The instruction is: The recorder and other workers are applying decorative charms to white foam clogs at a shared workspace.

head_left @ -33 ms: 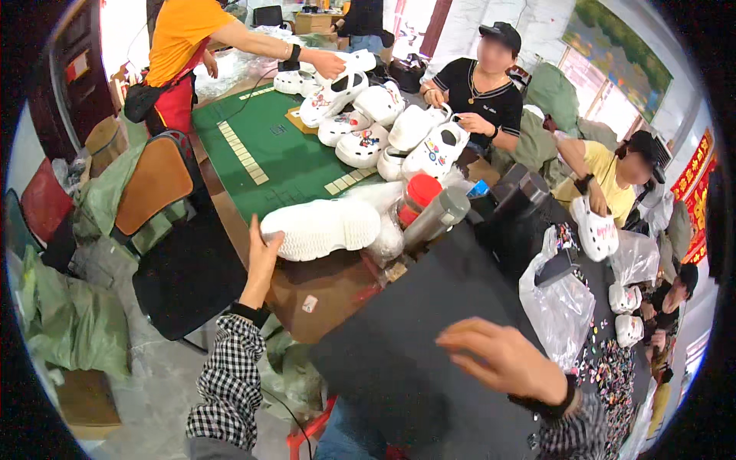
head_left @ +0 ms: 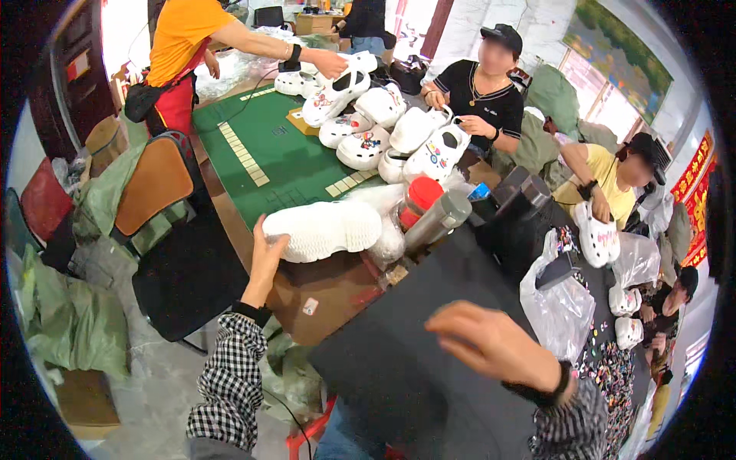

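A white foam clog is tipped so its ridged sole faces me, over the near edge of the green-topped table. My left hand grips its left end, thumb against the sole. Above the black table surface hovers my right hand, its fingers loosely bent and apart, with nothing seen in them. Right of the clog stand a red-lidded jar and a grey metal flask. Behind these, white clogs with colourful charms are piled up.
A person in orange reaches to the pile; a person in black sits behind it. At right, a person in yellow holds a decorated clog. Small charms lie scattered near a clear plastic bag. Chairs stand left.
My right hand has shifted slightly left and up over the black surface. The clog in my left hand has barely moved.
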`<state>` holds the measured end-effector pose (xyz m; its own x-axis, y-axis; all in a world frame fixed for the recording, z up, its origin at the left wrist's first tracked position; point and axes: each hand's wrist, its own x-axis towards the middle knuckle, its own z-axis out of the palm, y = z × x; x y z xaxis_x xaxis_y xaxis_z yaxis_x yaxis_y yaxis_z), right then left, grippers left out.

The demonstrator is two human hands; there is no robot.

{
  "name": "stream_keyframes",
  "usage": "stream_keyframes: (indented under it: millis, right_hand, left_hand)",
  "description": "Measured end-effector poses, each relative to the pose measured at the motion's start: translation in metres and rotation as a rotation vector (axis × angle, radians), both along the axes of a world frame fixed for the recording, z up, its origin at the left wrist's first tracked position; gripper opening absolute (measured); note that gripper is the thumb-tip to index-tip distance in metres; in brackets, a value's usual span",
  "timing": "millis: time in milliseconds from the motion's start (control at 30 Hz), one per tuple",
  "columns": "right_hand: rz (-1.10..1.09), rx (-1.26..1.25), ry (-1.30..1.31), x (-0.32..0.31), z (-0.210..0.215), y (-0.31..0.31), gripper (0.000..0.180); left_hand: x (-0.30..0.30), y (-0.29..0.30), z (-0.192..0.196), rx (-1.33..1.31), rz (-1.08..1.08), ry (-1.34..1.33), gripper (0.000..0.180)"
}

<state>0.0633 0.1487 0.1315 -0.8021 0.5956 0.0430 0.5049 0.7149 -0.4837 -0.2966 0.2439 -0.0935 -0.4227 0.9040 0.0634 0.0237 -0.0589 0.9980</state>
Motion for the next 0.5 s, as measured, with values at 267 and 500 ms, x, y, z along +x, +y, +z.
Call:
stream_keyframes:
  millis: [267, 500]
  right_hand:
    - [-0.003, 0.294, -0.15, -0.104, -0.097, 0.167, 0.08]
    - [0.087, 0.268, -0.609, -0.131, -0.093, 0.192, 0.053]
  left_hand:
    - [0.015, -0.037, -0.022, 0.377, -0.12, 0.374, 0.053]
    - [0.024, -0.072, -0.01, 0.27, -0.155, 0.176, 0.056]
